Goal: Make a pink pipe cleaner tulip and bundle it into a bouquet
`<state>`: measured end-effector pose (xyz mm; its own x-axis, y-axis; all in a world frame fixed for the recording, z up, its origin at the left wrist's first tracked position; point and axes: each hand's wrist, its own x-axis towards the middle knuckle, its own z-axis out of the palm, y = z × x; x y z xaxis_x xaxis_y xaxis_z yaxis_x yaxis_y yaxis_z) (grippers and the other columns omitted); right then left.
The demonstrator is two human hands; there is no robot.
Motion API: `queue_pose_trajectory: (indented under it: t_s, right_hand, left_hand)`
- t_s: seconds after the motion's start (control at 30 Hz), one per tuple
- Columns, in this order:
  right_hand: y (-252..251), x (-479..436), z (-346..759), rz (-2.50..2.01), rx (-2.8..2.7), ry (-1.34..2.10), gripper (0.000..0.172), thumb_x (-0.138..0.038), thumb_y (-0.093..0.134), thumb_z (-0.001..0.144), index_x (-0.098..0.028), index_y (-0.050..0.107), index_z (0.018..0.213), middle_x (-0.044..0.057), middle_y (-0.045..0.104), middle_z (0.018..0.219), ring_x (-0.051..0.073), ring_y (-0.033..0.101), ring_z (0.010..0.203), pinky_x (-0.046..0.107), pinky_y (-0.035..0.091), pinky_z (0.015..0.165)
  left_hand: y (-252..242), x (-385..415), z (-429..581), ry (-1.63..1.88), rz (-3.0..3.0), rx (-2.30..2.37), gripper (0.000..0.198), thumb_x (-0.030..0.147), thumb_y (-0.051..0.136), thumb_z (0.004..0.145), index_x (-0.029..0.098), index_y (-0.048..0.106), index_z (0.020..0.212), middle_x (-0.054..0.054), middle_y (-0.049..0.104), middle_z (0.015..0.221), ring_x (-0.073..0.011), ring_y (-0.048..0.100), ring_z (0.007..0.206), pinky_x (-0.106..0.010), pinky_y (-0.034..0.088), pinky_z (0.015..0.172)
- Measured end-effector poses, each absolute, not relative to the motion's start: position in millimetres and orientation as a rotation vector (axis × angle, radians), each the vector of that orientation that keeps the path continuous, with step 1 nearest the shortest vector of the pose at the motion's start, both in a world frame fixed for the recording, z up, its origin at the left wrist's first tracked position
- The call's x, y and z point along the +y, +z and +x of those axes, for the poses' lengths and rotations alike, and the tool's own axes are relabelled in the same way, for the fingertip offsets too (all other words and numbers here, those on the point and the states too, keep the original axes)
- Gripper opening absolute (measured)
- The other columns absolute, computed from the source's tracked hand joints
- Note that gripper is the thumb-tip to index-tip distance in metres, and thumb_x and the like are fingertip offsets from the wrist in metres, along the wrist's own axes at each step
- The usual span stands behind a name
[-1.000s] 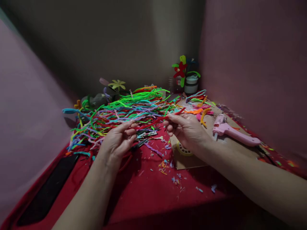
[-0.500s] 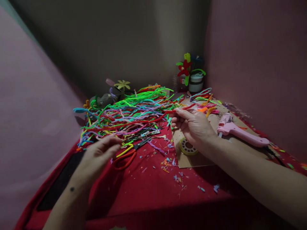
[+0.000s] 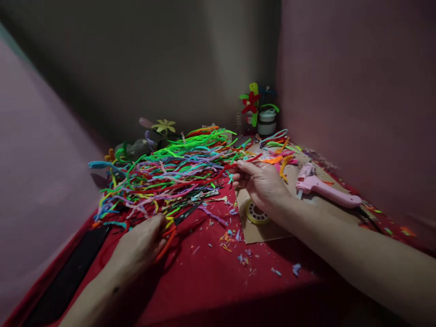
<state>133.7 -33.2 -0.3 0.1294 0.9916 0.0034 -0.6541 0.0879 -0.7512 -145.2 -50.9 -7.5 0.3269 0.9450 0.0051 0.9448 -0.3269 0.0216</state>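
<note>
My right hand (image 3: 260, 181) pinches a red pipe cleaner (image 3: 255, 157) between thumb and fingers, above the front left part of a cardboard sheet. My left hand (image 3: 145, 238) is closed around the handles of the scissors (image 3: 185, 214), at the front edge of the pile. The scissors have orange and yellow handles, and their dark blades point right and away. A large pile of pipe cleaners (image 3: 190, 154) in green, purple, blue, red and other colours spreads behind both hands. Part of the scissor handles is hidden by my left fingers.
On the cardboard (image 3: 269, 234) lie a yellow tape roll (image 3: 257, 212) and a pink glue gun (image 3: 329, 190). A black flat object (image 3: 68, 277) rests at the left edge. Pipe cleaner flowers (image 3: 250, 102) and a lidded cup (image 3: 267, 121) stand at the back. Scraps dot the red cloth (image 3: 204, 281).
My left hand has moved down to the scissors and taken hold of their handles. The right hand keeps its hold on the red pipe cleaner. The whole view has shifted slightly.
</note>
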Motion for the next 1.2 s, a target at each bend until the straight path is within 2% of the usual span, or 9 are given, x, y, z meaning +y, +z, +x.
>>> queue_pose_trajectory:
  t_s: [0.23, 0.4, 0.5, 0.6, 0.8, 1.0, 1.2]
  right_hand:
    - [-1.0, -34.0, 130.9, -0.71, -0.627, 1.346, 0.009, -0.017, 0.062, 0.072, -0.012, 0.057, 0.066, 0.003, 0.062, 0.058, 0.01, 0.055, 0.047, 0.023, 0.048, 0.045]
    - [0.4, -36.6, 130.0, -0.722, -0.671, 1.328, 0.011, -0.019, 0.063, 0.071, -0.012, 0.057, 0.063, 0.0, 0.058, 0.053, 0.008, 0.055, 0.044, 0.019, 0.046, 0.042]
    - [-0.2, -36.2, 129.1, -0.744, -0.686, 1.31, 0.011, -0.018, 0.062, 0.07, -0.013, 0.056, 0.064, -0.001, 0.057, 0.052, 0.008, 0.054, 0.043, 0.018, 0.045, 0.04]
    - [-1.1, -35.2, 128.4, -0.756, -0.68, 1.286, 0.009, -0.016, 0.061, 0.069, -0.014, 0.054, 0.064, -0.002, 0.056, 0.053, 0.008, 0.054, 0.042, 0.018, 0.045, 0.04]
    - [-0.8, -37.2, 128.3, -0.811, -0.711, 1.274, 0.012, -0.018, 0.062, 0.068, -0.013, 0.054, 0.061, -0.001, 0.056, 0.053, 0.009, 0.055, 0.045, 0.019, 0.046, 0.039]
    - [-0.3, -38.0, 128.5, -0.808, -0.681, 1.315, 0.015, -0.016, 0.059, 0.068, -0.014, 0.051, 0.056, -0.001, 0.055, 0.049, 0.01, 0.055, 0.043, 0.02, 0.046, 0.038]
    - [0.0, -38.4, 128.3, -0.79, -0.664, 1.326, 0.016, -0.018, 0.057, 0.071, -0.015, 0.049, 0.057, -0.001, 0.054, 0.049, 0.011, 0.055, 0.043, 0.022, 0.046, 0.038]
  left_hand:
    - [-7.5, -73.3, -121.3, 0.19, 2.683, 1.765, 0.009, 0.025, 0.037, 0.078, 0.023, 0.045, 0.075, -0.005, 0.059, 0.069, -0.0189, 0.056, 0.059, -0.028, 0.038, 0.056]
    - [6.2, -80.7, -92.5, 0.236, 2.768, 1.869, 0.007, 0.029, 0.042, 0.079, 0.022, 0.045, 0.08, -0.003, 0.056, 0.061, -0.0199, 0.052, 0.05, -0.027, 0.024, 0.046]
    - [12.8, -74.0, -76.7, 0.183, 2.881, 1.936, 0.003, 0.023, 0.044, 0.079, 0.021, 0.045, 0.077, -0.005, 0.054, 0.058, -0.0203, 0.051, 0.048, -0.027, 0.014, 0.044]
    - [17.5, -65.9, -62.9, 0.014, 2.94, 1.934, 0.007, 0.017, 0.039, 0.081, 0.02, 0.045, 0.077, -0.007, 0.055, 0.06, -0.0222, 0.054, 0.049, -0.027, 0.012, 0.044]
    - [23.8, -60.8, -47.2, -0.341, 2.891, 2.013, 0.02, 0.012, 0.03, 0.084, 0.015, 0.05, 0.085, -0.008, 0.059, 0.065, -0.0243, 0.061, 0.054, -0.026, 0.019, 0.042]
    - [22.6, -63.4, -44.8, -0.446, 2.915, 2.044, 0.027, 0.008, 0.024, 0.084, 0.014, 0.05, 0.087, -0.007, 0.059, 0.067, -0.0235, 0.062, 0.057, -0.026, 0.033, 0.044]
    - [23.0, -66.8, -44.2, -0.49, 2.959, 2.082, 0.035, 0.004, 0.017, 0.084, 0.013, 0.051, 0.086, -0.007, 0.058, 0.067, -0.0228, 0.062, 0.055, -0.027, 0.038, 0.044]
